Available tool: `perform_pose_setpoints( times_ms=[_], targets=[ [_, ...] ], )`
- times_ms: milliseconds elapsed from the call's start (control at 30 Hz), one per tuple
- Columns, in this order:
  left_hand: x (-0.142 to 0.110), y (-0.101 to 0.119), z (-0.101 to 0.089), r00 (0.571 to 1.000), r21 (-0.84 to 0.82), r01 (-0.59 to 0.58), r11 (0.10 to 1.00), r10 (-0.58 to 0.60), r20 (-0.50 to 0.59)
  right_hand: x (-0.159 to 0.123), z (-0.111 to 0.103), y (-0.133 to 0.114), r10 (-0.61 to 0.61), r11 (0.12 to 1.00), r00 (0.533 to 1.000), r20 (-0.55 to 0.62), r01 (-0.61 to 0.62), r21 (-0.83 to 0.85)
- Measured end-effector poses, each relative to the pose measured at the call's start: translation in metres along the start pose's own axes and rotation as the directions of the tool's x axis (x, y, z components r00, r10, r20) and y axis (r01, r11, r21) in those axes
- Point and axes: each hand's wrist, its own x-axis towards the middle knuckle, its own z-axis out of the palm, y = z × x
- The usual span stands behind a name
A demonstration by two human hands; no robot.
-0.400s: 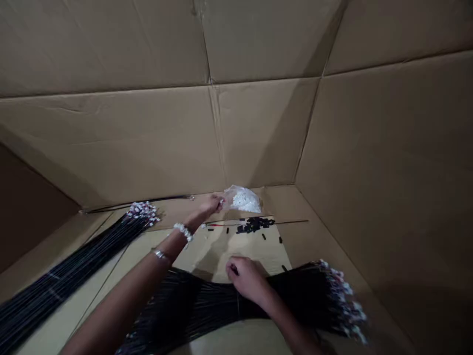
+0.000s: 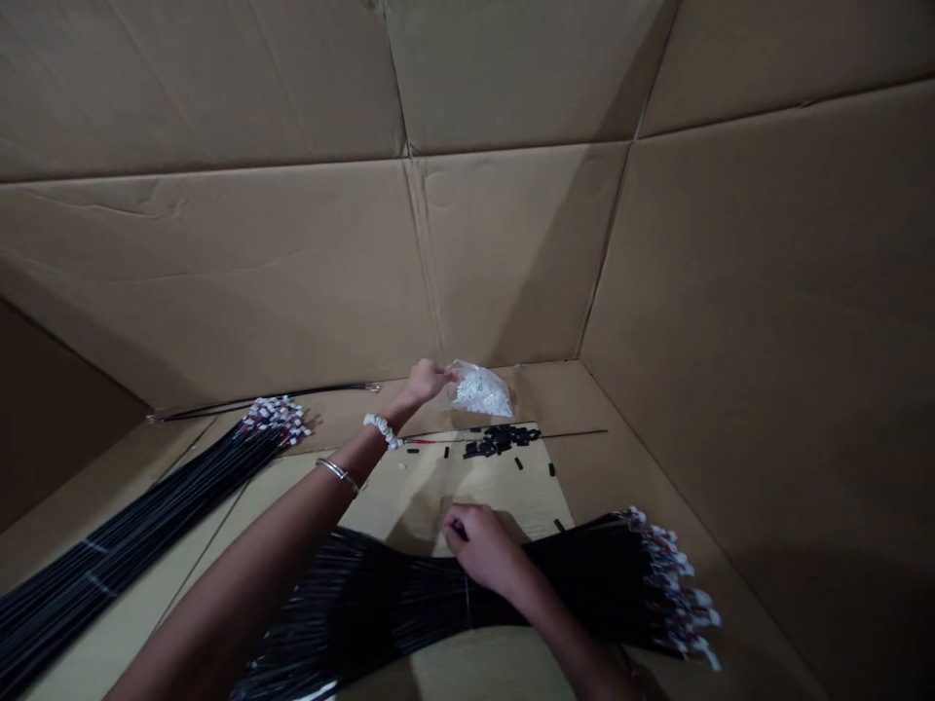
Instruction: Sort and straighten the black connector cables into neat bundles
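My left hand (image 2: 426,381) reaches to a clear plastic bag (image 2: 488,391) of small white pieces. Its fingers are pressed together, the tips at or inside the bag's mouth; what they pinch is hidden. My right hand (image 2: 478,541) is closed, thumb against curled fingers, above a bundle of black cables (image 2: 584,574) with white connectors (image 2: 683,589) at the right end. A dark spot shows inside the curl, but I cannot tell whether it is a thing or shadow. Below the bag lies a pile of small black pieces (image 2: 501,441).
A second bundle of black cables (image 2: 146,526) with white connectors (image 2: 276,421) lies at the left. Thin black cables (image 2: 292,393) run along the back edge. Tall cardboard walls (image 2: 511,253) enclose the work surface. A few black pieces (image 2: 518,463) lie scattered.
My left hand has moved slightly up, its fingertips now at the bag's mouth instead of just left of it. My right hand stays in nearly the same place. The view has shifted a little.
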Motion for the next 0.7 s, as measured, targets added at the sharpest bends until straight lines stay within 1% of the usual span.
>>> perform_pose_setpoints(
  times_ms=[100,133,167,200,267,300,333,367,400,433,467,533,633,700],
  targets=[
    [-0.014,0.000,-0.014,0.997,0.082,0.009,0.997,-0.003,-0.071,0.000,-0.001,0.000,-0.001,1.000,1.000,-0.002,0.001,-0.009],
    [-0.022,-0.003,-0.020,0.996,0.135,0.017,0.991,-0.005,-0.089,-0.001,-0.001,-0.001,0.001,1.000,1.000,-0.002,-0.001,-0.008],
    [-0.031,-0.007,-0.025,0.995,0.210,0.028,0.977,-0.006,-0.103,-0.001,-0.002,-0.001,0.002,1.000,1.000,0.000,-0.002,-0.006],
    [-0.041,-0.013,-0.030,0.994,0.330,0.040,0.943,-0.003,-0.112,-0.001,-0.002,-0.002,0.002,1.000,1.000,0.003,-0.002,-0.004],
    [-0.066,-0.030,-0.036,0.995,0.600,0.064,0.797,-0.002,-0.103,-0.002,-0.003,-0.004,0.000,1.000,1.000,0.008,0.000,-0.002],
    [-0.079,-0.041,-0.038,0.995,0.699,0.072,0.711,-0.001,-0.102,-0.002,-0.004,-0.005,0.001,1.000,1.000,0.010,-0.001,-0.002],
    [-0.092,-0.052,-0.038,0.993,0.775,0.119,0.621,-0.055,-0.108,-0.002,-0.005,-0.006,0.004,1.000,1.000,0.010,-0.004,-0.004],
    [-0.103,-0.062,-0.037,0.990,0.835,0.142,0.531,-0.080,-0.117,-0.003,-0.005,-0.007,0.008,1.000,1.000,0.011,-0.008,-0.003],
    [-0.112,-0.072,-0.035,0.987,0.872,0.153,0.466,-0.105,-0.118,-0.003,-0.006,-0.008,0.012,1.000,1.000,0.012,-0.012,-0.003],
    [-0.119,-0.081,-0.033,0.986,0.892,0.151,0.426,-0.129,-0.106,-0.003,-0.006,-0.008,0.015,1.000,1.000,0.013,-0.015,-0.002],
    [-0.124,-0.087,-0.030,0.986,0.904,0.140,0.404,-0.139,-0.091,-0.003,-0.007,-0.009,0.017,1.000,1.000,0.015,-0.017,-0.001],
    [-0.127,-0.096,-0.026,0.991,0.912,0.097,0.398,-0.126,-0.051,-0.003,-0.007,-0.009,0.019,1.000,1.000,0.015,-0.019,0.001],
    [-0.123,-0.098,-0.021,0.997,0.917,0.015,0.398,-0.080,0.019,-0.003,-0.007,-0.009,0.023,1.000,1.000,0.008,-0.023,0.003],
    [-0.120,-0.096,-0.019,0.992,0.921,-0.068,0.383,-0.068,0.102,-0.003,-0.008,-0.009,0.029,1.000,1.000,0.007,-0.029,0.001]
  ],
)
